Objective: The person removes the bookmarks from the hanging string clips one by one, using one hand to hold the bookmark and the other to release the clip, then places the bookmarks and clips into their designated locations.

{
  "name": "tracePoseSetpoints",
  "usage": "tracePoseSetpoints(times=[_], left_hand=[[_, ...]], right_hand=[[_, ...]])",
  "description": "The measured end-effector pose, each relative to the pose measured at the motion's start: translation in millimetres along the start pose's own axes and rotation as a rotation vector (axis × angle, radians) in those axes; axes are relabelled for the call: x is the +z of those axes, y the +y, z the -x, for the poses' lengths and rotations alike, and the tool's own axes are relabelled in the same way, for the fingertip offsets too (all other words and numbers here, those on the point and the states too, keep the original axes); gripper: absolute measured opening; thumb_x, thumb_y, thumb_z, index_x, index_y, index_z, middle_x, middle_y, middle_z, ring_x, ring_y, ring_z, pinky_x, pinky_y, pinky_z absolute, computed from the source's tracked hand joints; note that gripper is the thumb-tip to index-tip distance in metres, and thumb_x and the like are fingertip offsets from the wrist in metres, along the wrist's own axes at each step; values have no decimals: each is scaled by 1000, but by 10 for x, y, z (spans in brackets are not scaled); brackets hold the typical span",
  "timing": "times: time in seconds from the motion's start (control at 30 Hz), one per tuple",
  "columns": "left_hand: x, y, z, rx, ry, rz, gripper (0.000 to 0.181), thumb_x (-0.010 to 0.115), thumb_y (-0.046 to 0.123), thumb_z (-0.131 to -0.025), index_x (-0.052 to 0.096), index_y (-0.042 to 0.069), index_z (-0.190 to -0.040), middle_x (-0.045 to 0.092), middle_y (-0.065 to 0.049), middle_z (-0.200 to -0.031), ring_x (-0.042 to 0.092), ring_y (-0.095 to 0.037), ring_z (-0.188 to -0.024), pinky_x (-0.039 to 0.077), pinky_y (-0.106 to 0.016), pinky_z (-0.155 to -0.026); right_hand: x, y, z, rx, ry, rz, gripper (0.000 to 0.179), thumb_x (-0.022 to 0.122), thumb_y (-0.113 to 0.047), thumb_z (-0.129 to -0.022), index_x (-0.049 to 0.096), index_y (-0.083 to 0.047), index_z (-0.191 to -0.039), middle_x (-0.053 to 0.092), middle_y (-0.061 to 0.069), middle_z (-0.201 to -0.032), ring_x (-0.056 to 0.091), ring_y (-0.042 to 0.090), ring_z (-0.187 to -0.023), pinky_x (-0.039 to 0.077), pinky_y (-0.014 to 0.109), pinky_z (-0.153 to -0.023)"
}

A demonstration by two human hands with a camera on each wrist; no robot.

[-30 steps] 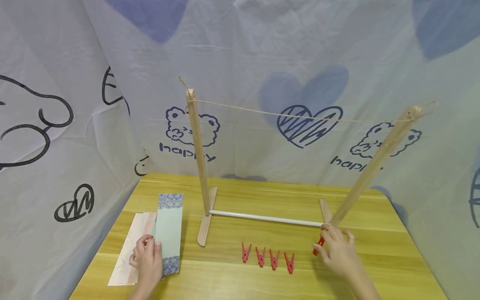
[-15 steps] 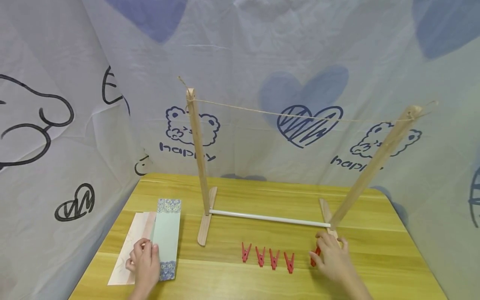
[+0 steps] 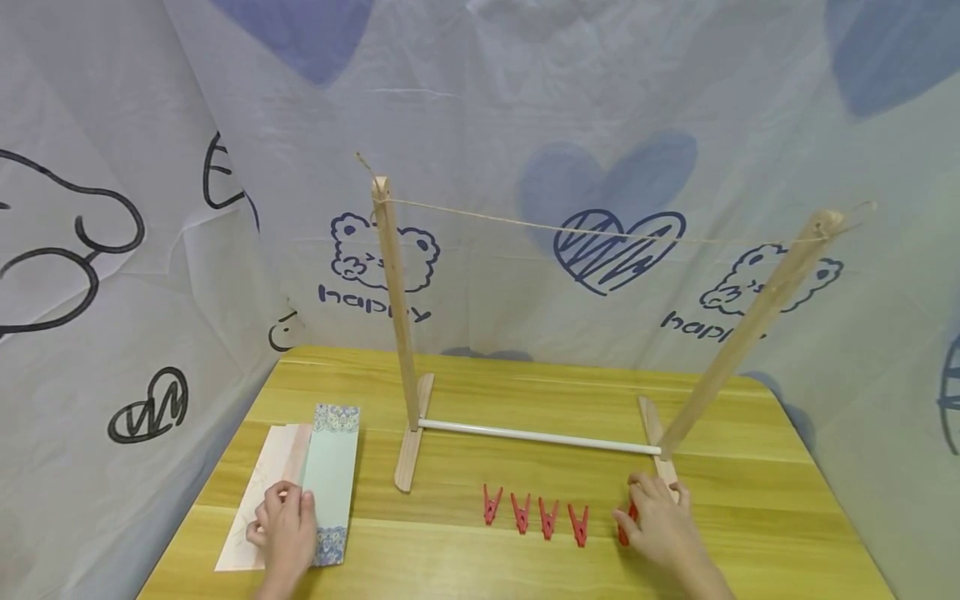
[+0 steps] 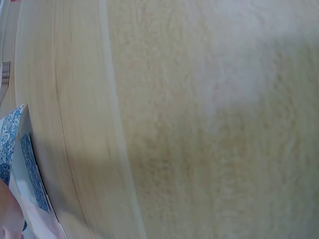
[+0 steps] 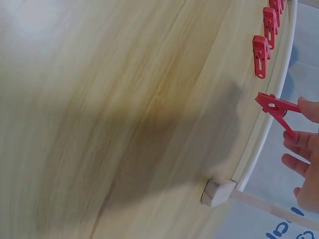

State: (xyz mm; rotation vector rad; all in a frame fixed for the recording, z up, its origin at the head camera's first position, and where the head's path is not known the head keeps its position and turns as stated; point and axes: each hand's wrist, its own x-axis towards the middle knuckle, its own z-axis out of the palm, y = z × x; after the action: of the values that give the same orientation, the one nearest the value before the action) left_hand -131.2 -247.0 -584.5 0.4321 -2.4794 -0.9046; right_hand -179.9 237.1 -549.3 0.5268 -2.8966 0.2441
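My left hand (image 3: 283, 529) pinches the left edge of a pale green paper strip (image 3: 330, 479) with blue patterned ends. The left wrist view shows that strip's blue end (image 4: 9, 137) raised at a slant over another blue-bordered strip (image 4: 34, 169). Pinkish paper strips (image 3: 251, 508) lie beneath and to the left of the hand. Between thumb and fingertips, my right hand (image 3: 663, 521) holds a red clothespin (image 5: 274, 106) by its handles, tip pointing away from the fingers. Several more red clothespins (image 3: 549, 521) lie in a row to its left.
Behind the clothespins stands a wooden frame with a left post (image 3: 397, 308), a right post (image 3: 750, 333) and a white crossbar (image 3: 536, 436). A thin string (image 3: 495, 218) stretches between the post tops. A patterned cloth (image 3: 480, 108) backs the table (image 3: 510, 379).
The left hand has drawn the green strip slightly left and toward me. My right hand has moved left and nearer with the clothespin, away from the right post's base.
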Motion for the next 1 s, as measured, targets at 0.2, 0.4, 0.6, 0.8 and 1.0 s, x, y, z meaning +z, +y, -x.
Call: tracePoseSetpoints(times=[0.2,0.4,0.6,0.8,1.0], left_hand=[[-9,-43,-2,-28,-35,-31,18,41,10,-94,48,0,-81,35,-21,-110,30,-43,-101,10,-60,-84],[15,-89,-1,-39,-45,-44,18,40,11,-94,48,0,-82,35,-20,-110,30,-43,-101,10,-60,-84],[17,-122,-14,-47,-71,-96,18,41,12,-95,49,-1,-86,34,-22,-110,29,-44,-101,11,-60,-84],[23,-157,-39,-51,-92,-154,21,41,15,-95,50,-3,-88,34,-24,-111,29,-45,-103,12,-61,-85],[36,-189,-60,-56,-128,-196,23,42,17,-95,49,-4,-88,34,-24,-112,27,-44,-105,9,-62,-86]], right_hand=[[13,-41,-16,31,-26,-3,36,68,-33,-79,64,-1,-94,55,5,-107,49,25,-100,23,54,-88],[17,-88,-22,71,-81,-13,37,66,-34,-80,63,0,-95,54,6,-106,47,26,-103,23,56,-87],[35,-94,-22,111,-137,-25,42,64,-36,-82,63,2,-100,54,9,-110,46,29,-107,21,58,-89],[78,-67,-26,145,-168,-39,42,62,-38,-84,63,2,-98,53,10,-111,45,30,-109,21,59,-88],[134,-60,-39,180,-167,-35,42,61,-38,-83,63,2,-96,54,11,-109,45,31,-108,20,57,-88]])
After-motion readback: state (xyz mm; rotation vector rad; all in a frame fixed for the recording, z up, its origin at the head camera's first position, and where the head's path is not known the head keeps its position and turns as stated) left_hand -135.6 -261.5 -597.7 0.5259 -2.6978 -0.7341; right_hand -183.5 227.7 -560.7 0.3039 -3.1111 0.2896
